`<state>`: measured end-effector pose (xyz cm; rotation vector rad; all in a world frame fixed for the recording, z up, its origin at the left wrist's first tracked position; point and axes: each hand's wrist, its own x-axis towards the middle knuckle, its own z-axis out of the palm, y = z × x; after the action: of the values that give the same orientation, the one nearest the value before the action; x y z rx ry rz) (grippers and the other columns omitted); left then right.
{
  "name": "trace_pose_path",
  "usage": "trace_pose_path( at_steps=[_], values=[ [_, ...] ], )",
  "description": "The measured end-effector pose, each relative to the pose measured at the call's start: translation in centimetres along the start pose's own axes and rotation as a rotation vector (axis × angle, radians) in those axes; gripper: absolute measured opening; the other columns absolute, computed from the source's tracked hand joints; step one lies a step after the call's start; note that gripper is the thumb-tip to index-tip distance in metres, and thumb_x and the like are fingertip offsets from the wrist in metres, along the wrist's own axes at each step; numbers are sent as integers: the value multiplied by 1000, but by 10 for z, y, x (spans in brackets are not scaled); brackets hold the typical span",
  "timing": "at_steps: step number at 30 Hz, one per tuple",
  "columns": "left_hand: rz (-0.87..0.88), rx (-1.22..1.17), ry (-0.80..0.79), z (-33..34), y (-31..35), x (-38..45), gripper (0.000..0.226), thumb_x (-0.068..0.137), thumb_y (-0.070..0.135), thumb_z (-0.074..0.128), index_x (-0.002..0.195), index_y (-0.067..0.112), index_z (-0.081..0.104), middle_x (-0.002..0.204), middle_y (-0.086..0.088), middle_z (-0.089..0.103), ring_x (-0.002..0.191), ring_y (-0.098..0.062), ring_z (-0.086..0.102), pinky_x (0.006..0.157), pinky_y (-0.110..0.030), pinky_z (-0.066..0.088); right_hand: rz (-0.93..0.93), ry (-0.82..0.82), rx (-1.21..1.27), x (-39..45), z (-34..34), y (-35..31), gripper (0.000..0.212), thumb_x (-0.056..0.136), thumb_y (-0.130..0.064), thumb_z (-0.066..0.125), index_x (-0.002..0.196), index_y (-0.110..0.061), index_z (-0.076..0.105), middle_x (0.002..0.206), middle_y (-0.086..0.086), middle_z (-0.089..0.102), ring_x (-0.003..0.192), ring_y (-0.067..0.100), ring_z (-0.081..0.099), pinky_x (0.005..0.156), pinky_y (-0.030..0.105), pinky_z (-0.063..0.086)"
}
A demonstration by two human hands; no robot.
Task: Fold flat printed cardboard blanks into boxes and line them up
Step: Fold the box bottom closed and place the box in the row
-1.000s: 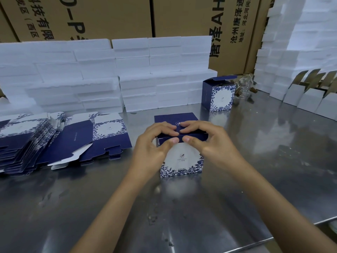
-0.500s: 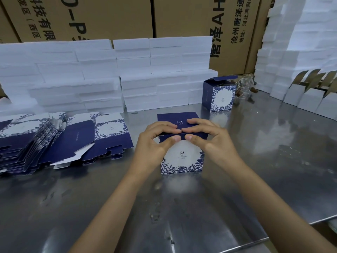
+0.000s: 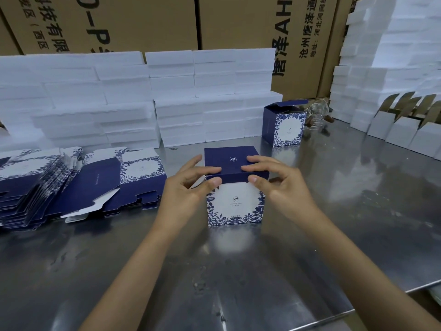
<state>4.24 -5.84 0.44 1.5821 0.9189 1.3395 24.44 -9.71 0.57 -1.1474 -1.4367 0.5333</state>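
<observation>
Lid flap now down over box [image 3: 235,201] front, mid-table [image 3: 334,235]. Left hand [image 3: 188,189], right hand [image 3: 279,185] pinching flap edge, thumbs beneath. Fingers looser than before. Tuck likely nearly finished; lining up beside finished box [image 3: 284,126] next.

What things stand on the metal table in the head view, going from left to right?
Stack of flat blanks → left hand → box being folded → right hand → open-lidded box → white boxes.
</observation>
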Motion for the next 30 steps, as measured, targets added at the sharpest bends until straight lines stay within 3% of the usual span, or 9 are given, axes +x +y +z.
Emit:
trace_pose_path(
  at_steps=[2,6,8,10,12,17,22,25,30],
  values=[
    [-20,-17,-24,-1,4,-1,22,83,4,76,99,19,78,145,-7,54,122,14,52,77,-5,47,-21,11,17,-1,2,2,36,93,2,69,97,-33,74,127,-6,67,125,8,58,94,52,52],
    [-19,-12,-77,-3,9,-1,24,84,5,75,98,25,78,143,-5,56,131,4,50,91,-8,48,-44,43,-25,-3,6,2,34,93,5,67,99,-28,75,126,-4,68,127,13,56,100,51,49],
    [-11,-7,-82,-2,7,0,25,86,7,74,100,27,77,140,-4,58,130,7,49,97,-14,49,-208,146,-356,-5,6,2,29,91,2,69,101,-24,78,123,-5,70,127,20,55,107,45,40],
    [0,9,-60,6,3,0,24,89,13,73,104,31,77,137,-1,62,124,0,58,95,-23,54,-471,249,-802,-8,10,2,26,85,0,69,104,-16,77,120,0,71,122,27,58,103,46,40],
    [21,20,-29,22,-3,1,24,91,18,72,106,36,76,126,7,69,107,-6,69,88,-28,57,-548,255,-978,-12,21,5,31,80,-1,68,110,-9,74,119,5,70,117,32,62,99,47,44],
    [72,21,-54,71,-12,19,30,96,12,66,108,38,73,115,12,73,110,-11,68,99,-42,54,-381,356,-965,-10,22,26,37,85,-11,73,120,-3,65,122,12,65,116,34,59,95,45,46],
    [78,69,-164,127,-26,53,36,98,11,59,126,32,68,133,5,65,131,-6,54,106,-28,48,-194,424,-992,14,-22,57,44,89,-36,69,124,-11,61,129,6,61,129,30,51,103,47,41],
    [67,64,-234,165,-33,79,38,101,15,55,132,34,64,144,3,57,120,5,57,105,-23,47,-103,432,-987,35,-47,81,48,90,-30,70,130,-7,57,137,11,57,139,32,43,109,52,39],
    [34,104,-194,217,-55,110,37,104,26,48,136,45,53,154,5,45,141,-15,43,111,-37,44,-74,430,-819,78,-74,119,50,96,-19,67,140,-5,50,151,13,46,151,29,27,120,53,30]
  ],
)
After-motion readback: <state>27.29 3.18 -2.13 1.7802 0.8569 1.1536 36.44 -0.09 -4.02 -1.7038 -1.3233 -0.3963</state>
